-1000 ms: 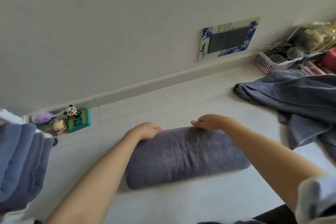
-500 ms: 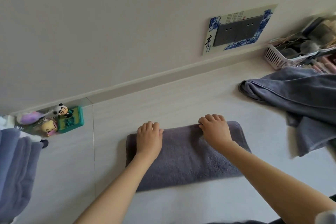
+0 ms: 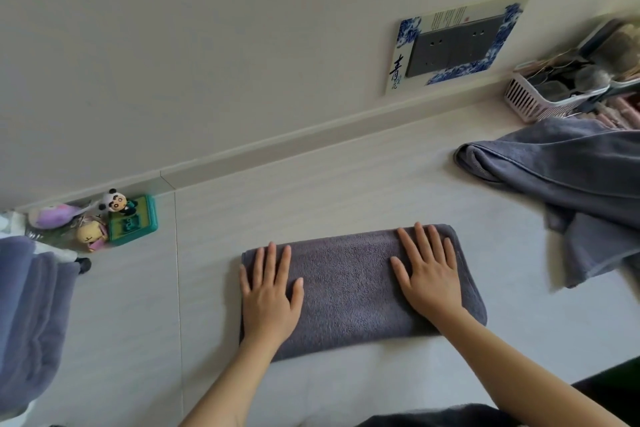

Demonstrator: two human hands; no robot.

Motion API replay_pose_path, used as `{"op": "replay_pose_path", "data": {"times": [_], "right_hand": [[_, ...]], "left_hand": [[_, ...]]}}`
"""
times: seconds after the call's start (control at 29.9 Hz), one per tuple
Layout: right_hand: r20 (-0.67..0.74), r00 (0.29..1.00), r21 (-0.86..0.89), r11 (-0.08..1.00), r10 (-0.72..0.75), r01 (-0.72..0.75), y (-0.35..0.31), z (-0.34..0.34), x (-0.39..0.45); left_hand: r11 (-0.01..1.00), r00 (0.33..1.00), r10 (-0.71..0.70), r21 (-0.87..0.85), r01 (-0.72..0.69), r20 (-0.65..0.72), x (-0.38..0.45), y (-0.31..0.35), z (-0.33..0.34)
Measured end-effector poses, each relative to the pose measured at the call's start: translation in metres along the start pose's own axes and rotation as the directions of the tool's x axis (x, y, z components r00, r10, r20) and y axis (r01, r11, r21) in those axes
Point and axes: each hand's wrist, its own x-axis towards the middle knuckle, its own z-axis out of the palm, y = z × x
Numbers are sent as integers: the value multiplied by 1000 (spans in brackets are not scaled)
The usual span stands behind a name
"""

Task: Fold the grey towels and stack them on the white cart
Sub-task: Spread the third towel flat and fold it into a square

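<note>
A folded grey towel (image 3: 349, 284) lies flat on the white table top in front of me. My left hand (image 3: 270, 291) presses on its left end with straight, spread fingers. On the towel's right end my right hand (image 3: 429, 274) lies flat, fingers also straight. A heap of unfolded grey towels (image 3: 568, 184) sits at the right. At the far left edge a stack of folded grey-blue towels (image 3: 27, 315) is in view; what it rests on is mostly hidden.
Small toy figures and a green box (image 3: 131, 222) stand by the wall at the left. A pink basket (image 3: 540, 97) full of small items is at the back right. A grey socket plate (image 3: 453, 45) with a blue-patterned frame is on the wall.
Both hands slid from the towel's far edge toward me and now lie flat with fingers spread. The towel looks flatter.
</note>
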Motion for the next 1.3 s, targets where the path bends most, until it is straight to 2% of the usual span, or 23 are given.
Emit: {"op": "replay_pose_path", "data": {"times": [0.13,0.17,0.23,0.3,0.37,0.47,0.53,0.6,0.67,0.73,0.87,1.0,1.1,1.17,1.3], "right_hand": [[35,999,9,1000,29,-29,-1,-3,2],[34,999,33,999,31,-32,-4,-7,1],[23,1000,139,990,14,-17,-13,-12,-3],[-31,997,320,944,-73,79,-31,-17,-14],[-32,993,596,795,-112,109,-54,-22,-25],[118,992,884,458,-35,-89,-92,-28,-43],[211,976,939,266,55,-218,-110,-28,-50],[262,957,945,169,125,-281,-120,-23,-55],[263,952,939,183,159,-290,-121,-17,-60],[244,956,932,234,162,-277,-120,-12,-62],[201,966,928,284,163,-241,-119,-8,-61],[198,969,919,315,148,-236,-122,-8,-62],[289,949,928,207,127,-311,-109,-21,-58],[278,947,935,183,159,-305,-96,-27,-57],[79,921,887,395,381,-239,-44,-51,-69]], "left_hand": [[995,998,-58,-77,57,-2,1,1,-5],[988,995,-95,-126,90,-37,-1,2,-7],[933,965,-248,-290,214,-87,-6,2,-14],[836,914,-405,-415,360,-24,-14,-1,-25],[754,859,-508,-448,480,65,-18,-6,-30],[605,788,-577,-535,590,217,-20,-14,-30],[476,748,-568,-603,639,343,-19,-16,-34],[340,735,-513,-680,649,444,-15,-19,-37],[225,743,-430,-736,638,513,-12,-21,-45],[190,768,-365,-765,615,527,-11,-21,-54],[257,860,-291,-832,491,418,-14,-7,-79],[421,940,-190,-841,340,285,-20,18,-104],[580,965,-175,-771,263,197,-23,47,-124],[657,969,-174,-712,249,178,-21,64,-137],[759,983,-86,-628,170,162,-16,104,-154]]}}
